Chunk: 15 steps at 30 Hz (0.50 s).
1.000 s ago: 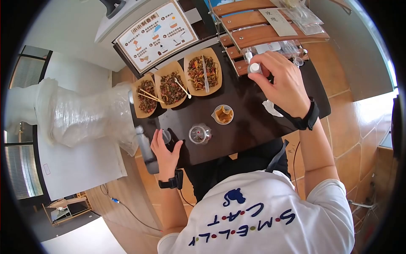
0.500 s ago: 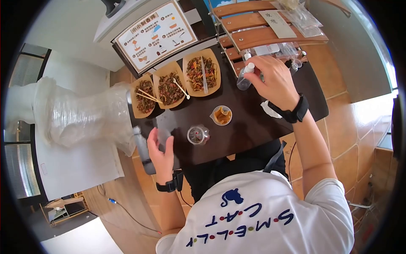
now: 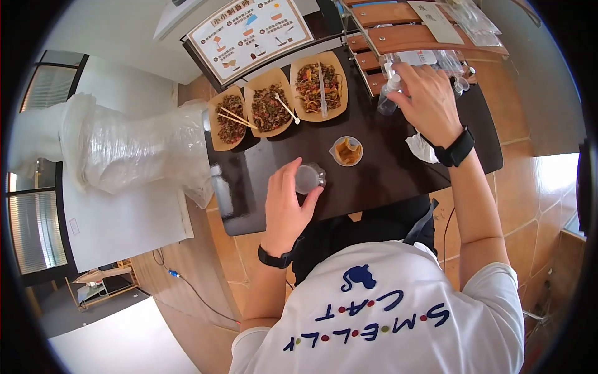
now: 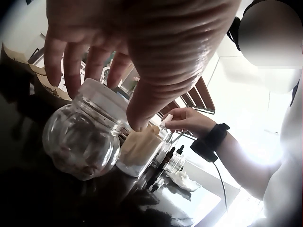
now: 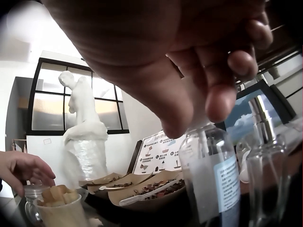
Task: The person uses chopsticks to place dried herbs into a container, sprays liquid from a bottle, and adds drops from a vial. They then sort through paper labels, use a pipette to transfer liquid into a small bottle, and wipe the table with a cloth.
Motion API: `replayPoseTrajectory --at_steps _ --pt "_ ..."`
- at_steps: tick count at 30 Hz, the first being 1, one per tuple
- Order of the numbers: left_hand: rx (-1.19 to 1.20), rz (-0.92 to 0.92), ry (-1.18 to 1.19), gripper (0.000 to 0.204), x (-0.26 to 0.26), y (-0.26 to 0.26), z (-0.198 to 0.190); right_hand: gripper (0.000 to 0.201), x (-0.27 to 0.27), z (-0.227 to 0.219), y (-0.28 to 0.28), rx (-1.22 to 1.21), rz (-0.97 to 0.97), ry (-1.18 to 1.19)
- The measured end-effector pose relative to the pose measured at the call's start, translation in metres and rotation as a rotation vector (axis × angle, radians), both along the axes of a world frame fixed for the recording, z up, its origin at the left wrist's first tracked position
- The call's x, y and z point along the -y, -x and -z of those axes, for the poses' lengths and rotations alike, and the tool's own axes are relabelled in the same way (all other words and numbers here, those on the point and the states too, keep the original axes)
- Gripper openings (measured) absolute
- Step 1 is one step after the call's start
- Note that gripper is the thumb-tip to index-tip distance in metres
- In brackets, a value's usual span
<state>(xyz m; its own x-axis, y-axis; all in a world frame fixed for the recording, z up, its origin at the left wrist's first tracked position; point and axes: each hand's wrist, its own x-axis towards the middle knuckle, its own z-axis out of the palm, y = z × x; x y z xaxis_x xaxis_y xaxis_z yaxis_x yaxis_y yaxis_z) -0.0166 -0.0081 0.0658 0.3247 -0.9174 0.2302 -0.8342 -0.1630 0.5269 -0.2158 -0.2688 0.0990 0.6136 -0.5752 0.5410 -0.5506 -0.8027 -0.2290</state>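
My left hand [image 3: 288, 202] holds a round translucent lid [image 3: 306, 179] at the mouth of a clear, lobed plastic jar [image 4: 78, 146], thumb on one side and fingers on the other. Inside the jar, small dark bits lie at the bottom. Across the table my right hand [image 3: 431, 103] pinches the white cap of a clear bottle [image 5: 203, 165] between thumb and finger. This bottle stands upright and has a pale blue label. Right beside it is a glass bottle with a silver spray top [image 5: 265, 165].
A small cup with folded brown paper [image 3: 347, 151] stands between the hands. Three paper trays of dried plant mix [image 3: 228, 121] line the back, near an instruction board [image 3: 252, 40]. Wooden slatted shelves [image 3: 411, 38] rise at the back right; a crumpled tissue [image 3: 422, 148] lies by the right wrist.
My left hand has carried the lid rightward from beside the jar onto its mouth. My right hand has lowered the bottle from a raised, tipped position to upright on the table. The head view has shifted.
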Motion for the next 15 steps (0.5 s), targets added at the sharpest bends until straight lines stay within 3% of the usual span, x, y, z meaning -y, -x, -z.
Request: replayPoseTrajectory --at_steps 5,6,8,10,12,15 --pt "-0.045 -0.018 -0.002 0.077 -0.005 -0.001 0.011 0.05 -0.033 -0.043 0.004 0.085 0.006 0.03" --pt "-0.142 -0.041 0.039 0.082 -0.005 -0.001 0.016 0.05 -0.043 -0.045 0.002 0.084 -0.002 0.03" --pt "-0.239 -0.07 0.091 0.088 -0.008 -0.003 0.029 0.05 -0.062 -0.05 -0.008 0.193 -0.273 -0.31" --pt "-0.445 -0.092 0.073 0.095 -0.013 -0.006 0.05 0.053 -0.081 -0.028 -0.03 0.196 -0.545 -0.383" --pt "-0.411 -0.096 0.109 0.094 -0.014 -0.009 0.068 0.055 -0.101 -0.013 -0.051 0.069 -0.715 -0.35" --pt "-0.381 -0.117 0.156 0.089 -0.017 -0.006 0.079 0.054 -0.123 0.025 -0.082 0.013 -0.77 -0.287"
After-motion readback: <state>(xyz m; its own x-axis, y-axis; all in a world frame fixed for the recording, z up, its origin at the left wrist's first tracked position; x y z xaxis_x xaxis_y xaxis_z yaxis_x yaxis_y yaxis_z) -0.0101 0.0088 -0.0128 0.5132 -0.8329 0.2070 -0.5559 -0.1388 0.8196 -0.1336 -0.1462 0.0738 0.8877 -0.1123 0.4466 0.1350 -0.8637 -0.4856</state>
